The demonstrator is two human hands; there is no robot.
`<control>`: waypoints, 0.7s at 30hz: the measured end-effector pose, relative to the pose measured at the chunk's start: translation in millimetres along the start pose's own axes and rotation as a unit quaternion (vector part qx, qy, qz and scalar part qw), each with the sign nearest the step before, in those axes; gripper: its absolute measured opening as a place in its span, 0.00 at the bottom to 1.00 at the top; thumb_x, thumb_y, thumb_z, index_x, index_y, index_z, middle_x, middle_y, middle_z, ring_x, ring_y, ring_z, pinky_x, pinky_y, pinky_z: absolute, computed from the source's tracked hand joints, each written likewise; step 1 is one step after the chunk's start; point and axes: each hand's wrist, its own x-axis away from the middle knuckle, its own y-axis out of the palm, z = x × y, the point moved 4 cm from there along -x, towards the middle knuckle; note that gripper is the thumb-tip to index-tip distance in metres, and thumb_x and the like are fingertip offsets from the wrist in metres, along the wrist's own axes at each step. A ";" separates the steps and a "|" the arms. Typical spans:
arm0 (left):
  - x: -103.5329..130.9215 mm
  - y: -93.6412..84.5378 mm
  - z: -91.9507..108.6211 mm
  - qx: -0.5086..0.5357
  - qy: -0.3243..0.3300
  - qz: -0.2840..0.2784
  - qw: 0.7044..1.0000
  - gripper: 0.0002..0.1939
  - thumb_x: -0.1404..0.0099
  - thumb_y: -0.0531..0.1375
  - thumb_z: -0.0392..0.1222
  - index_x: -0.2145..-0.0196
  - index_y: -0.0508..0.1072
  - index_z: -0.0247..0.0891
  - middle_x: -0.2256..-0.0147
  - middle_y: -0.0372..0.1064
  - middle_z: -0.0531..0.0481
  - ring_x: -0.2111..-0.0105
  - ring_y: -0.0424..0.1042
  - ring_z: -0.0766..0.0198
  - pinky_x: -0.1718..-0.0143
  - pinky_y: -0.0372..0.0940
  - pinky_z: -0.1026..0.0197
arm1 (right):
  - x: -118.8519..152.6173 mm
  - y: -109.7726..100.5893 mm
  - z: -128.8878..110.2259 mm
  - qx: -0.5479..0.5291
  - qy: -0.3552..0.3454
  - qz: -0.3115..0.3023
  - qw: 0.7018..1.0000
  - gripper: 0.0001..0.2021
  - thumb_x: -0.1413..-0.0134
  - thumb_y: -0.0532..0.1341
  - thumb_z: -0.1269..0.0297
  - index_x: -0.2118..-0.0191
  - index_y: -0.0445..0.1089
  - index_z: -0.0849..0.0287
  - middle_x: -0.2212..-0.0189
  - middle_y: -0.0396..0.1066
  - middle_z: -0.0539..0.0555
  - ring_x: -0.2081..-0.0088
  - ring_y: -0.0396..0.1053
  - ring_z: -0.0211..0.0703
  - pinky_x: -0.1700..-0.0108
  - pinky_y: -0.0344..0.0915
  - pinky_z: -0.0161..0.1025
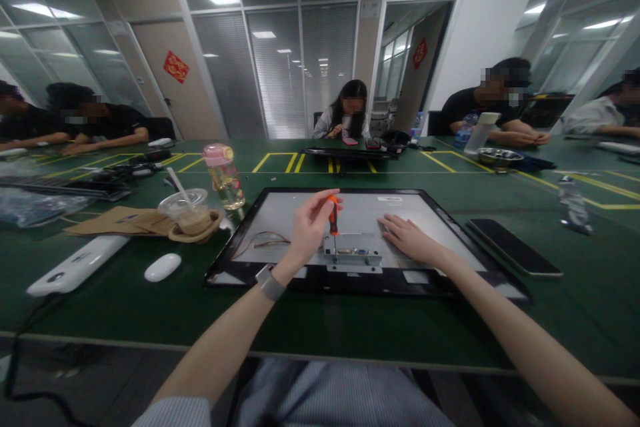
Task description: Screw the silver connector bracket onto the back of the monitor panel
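A flat display panel with a black frame lies back side up on the table before me. On its near middle sits a metal bracket with connector ports. My left hand grips the top of an orange and black screwdriver, which stands upright with its shaft down at the bracket's left part. The tip's exact contact is too small to tell. Fingers spread, my right hand lies flat on the panel to the right of the bracket. Thin coloured wires rest on the panel's left side.
A phone lies right of the panel. To the left are a white mouse, a white power strip, an iced drink cup and a pink-lidded bottle. Several people sit around the green table.
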 end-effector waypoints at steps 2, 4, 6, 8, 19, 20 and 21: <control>0.1 -1.4 0.8 -0.028 0.017 0.012 0.999 0.10 0.32 0.65 0.46 0.57 0.80 0.40 0.63 0.74 0.48 0.64 0.74 0.63 0.60 0.69 0.60 | 0.5 -0.9 -0.9 0.000 0.003 -0.002 1.000 0.31 0.28 0.42 0.50 0.28 0.57 0.56 0.28 0.54 0.64 0.28 0.53 0.57 0.30 0.52 0.60; 0.0 -2.9 1.8 -0.060 0.039 0.031 0.997 0.06 0.36 0.68 0.43 0.62 0.80 0.40 0.66 0.70 0.51 0.66 0.70 0.65 0.62 0.66 0.62 | 0.7 -1.5 -1.9 0.000 0.006 -0.006 1.000 0.31 0.28 0.42 0.50 0.28 0.57 0.58 0.28 0.54 0.64 0.28 0.53 0.58 0.30 0.51 0.59; -0.3 -3.6 2.9 -0.079 0.055 0.048 0.994 0.04 0.37 0.69 0.41 0.65 0.80 0.40 0.67 0.67 0.52 0.67 0.67 0.66 0.64 0.64 0.63 | 0.8 -2.0 -2.7 0.000 0.007 -0.009 1.000 0.31 0.28 0.42 0.50 0.28 0.56 0.58 0.27 0.54 0.64 0.28 0.53 0.58 0.30 0.50 0.60; -0.8 -3.2 3.9 -0.080 0.058 0.052 0.994 0.04 0.36 0.68 0.41 0.67 0.79 0.40 0.68 0.67 0.52 0.67 0.67 0.65 0.64 0.63 0.63 | 0.8 -2.4 -3.1 0.000 0.006 -0.009 1.000 0.31 0.28 0.41 0.50 0.28 0.56 0.59 0.27 0.53 0.65 0.28 0.53 0.59 0.30 0.50 0.60; -0.9 -2.3 3.0 -0.039 0.024 0.032 0.998 0.14 0.25 0.56 0.49 0.57 0.77 0.38 0.65 0.71 0.48 0.65 0.72 0.62 0.61 0.68 0.60 | 0.2 -1.5 -3.5 0.007 0.009 -0.013 1.000 0.31 0.28 0.41 0.52 0.28 0.57 0.59 0.27 0.53 0.64 0.28 0.51 0.58 0.30 0.51 0.61; -1.1 -2.4 0.9 -0.013 0.016 0.031 0.999 0.16 0.24 0.55 0.50 0.57 0.76 0.37 0.65 0.72 0.48 0.65 0.72 0.62 0.60 0.69 0.59 | 0.1 -1.4 -3.6 0.008 0.007 -0.014 1.000 0.31 0.28 0.41 0.52 0.28 0.57 0.60 0.27 0.53 0.65 0.28 0.51 0.58 0.30 0.51 0.61; -1.3 -2.2 -1.0 0.007 0.008 0.028 1.000 0.16 0.24 0.54 0.51 0.57 0.75 0.37 0.65 0.73 0.47 0.65 0.73 0.62 0.60 0.69 0.59 | 0.0 -1.5 -3.6 0.009 0.005 -0.014 1.000 0.31 0.28 0.41 0.52 0.28 0.57 0.61 0.27 0.53 0.65 0.28 0.51 0.59 0.30 0.51 0.60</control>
